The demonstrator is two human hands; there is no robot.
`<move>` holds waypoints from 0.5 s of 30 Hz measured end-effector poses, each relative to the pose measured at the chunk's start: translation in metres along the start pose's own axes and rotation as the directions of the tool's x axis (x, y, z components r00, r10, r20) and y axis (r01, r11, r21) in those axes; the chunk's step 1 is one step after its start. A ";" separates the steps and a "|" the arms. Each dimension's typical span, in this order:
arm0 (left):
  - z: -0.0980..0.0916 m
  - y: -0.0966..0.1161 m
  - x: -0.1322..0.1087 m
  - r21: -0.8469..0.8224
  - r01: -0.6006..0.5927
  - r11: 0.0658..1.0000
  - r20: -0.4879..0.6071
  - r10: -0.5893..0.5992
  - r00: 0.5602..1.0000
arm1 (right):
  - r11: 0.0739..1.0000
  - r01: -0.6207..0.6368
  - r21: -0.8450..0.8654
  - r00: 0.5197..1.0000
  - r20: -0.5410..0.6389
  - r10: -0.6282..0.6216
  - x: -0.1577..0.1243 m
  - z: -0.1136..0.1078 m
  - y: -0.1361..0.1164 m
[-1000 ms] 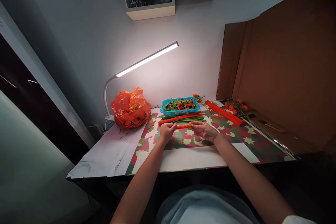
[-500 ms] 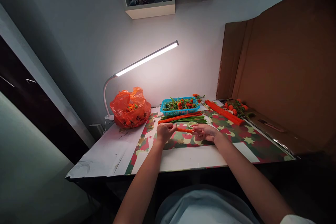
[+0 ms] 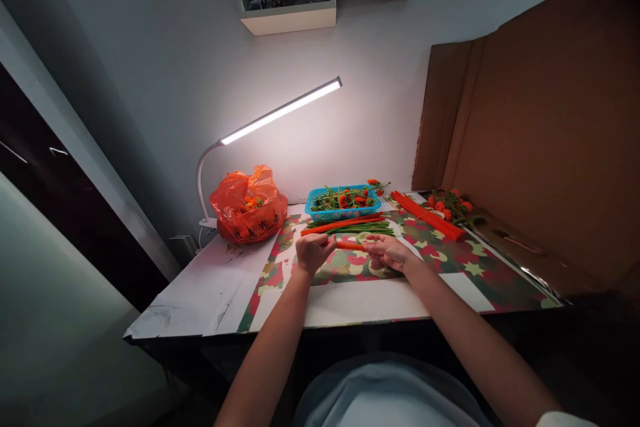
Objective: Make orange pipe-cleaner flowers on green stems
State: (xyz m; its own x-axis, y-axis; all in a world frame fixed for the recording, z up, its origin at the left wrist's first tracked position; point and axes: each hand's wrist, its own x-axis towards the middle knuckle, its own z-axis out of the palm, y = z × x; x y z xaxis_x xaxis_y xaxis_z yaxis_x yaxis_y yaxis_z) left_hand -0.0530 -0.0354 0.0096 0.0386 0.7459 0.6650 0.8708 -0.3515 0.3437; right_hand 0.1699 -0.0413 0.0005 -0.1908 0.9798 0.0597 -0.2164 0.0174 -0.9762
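Note:
Between my two hands an orange pipe cleaner (image 3: pixel 351 247) is stretched sideways, wound into a tight coil. My left hand (image 3: pixel 314 252) is closed on its left end, thumb toward the right. The fingers of my right hand (image 3: pixel 391 254) pinch its other end. Just behind the coil a pale green ring-shaped roll (image 3: pixel 364 237) lies on the table, partly hidden by my right hand. Beyond it are green pipe cleaners (image 3: pixel 384 229) and a row of orange-red pipe cleaners (image 3: pixel 345 222), lying lengthwise.
A blue basket (image 3: pixel 315 215) of orange flowers with green stems stands at the wall. An orange plastic bag (image 3: pixel 250 213) sits left, beneath a lit lamp (image 3: pixel 283 111). On the right lie a red bundle (image 3: pixel 427 215), more orange flowers (image 3: pixel 440 204) and tall cardboard (image 3: pixel 530 127).
Both hands have shifted slightly left, with the coiled pipe cleaner still between them. My right hand now covers more of the pale green roll. The camera view has moved a little.

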 end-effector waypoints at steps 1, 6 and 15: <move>0.000 0.000 0.000 0.006 0.004 1.000 0.001 -0.004 1.000 | 1.000 -0.004 -0.004 1.000 0.005 0.004 0.001 0.001 0.001; 0.002 0.001 0.001 0.012 0.111 0.994 0.003 -0.111 0.994 | 0.997 0.064 -0.052 0.994 -0.090 -0.068 0.002 0.007 0.000; 0.002 0.004 0.003 -0.040 0.257 0.966 0.103 -0.252 0.962 | 0.867 0.328 -0.375 0.907 -0.130 -0.400 -0.004 0.020 0.001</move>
State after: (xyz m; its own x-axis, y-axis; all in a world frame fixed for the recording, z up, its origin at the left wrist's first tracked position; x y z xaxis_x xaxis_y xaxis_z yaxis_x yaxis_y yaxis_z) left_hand -0.0487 -0.0331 0.0116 -0.1315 0.8645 0.4852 0.8314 -0.1703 0.5289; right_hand 0.1514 -0.0489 0.0030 0.0375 0.9079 0.4174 0.1090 0.4115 -0.9049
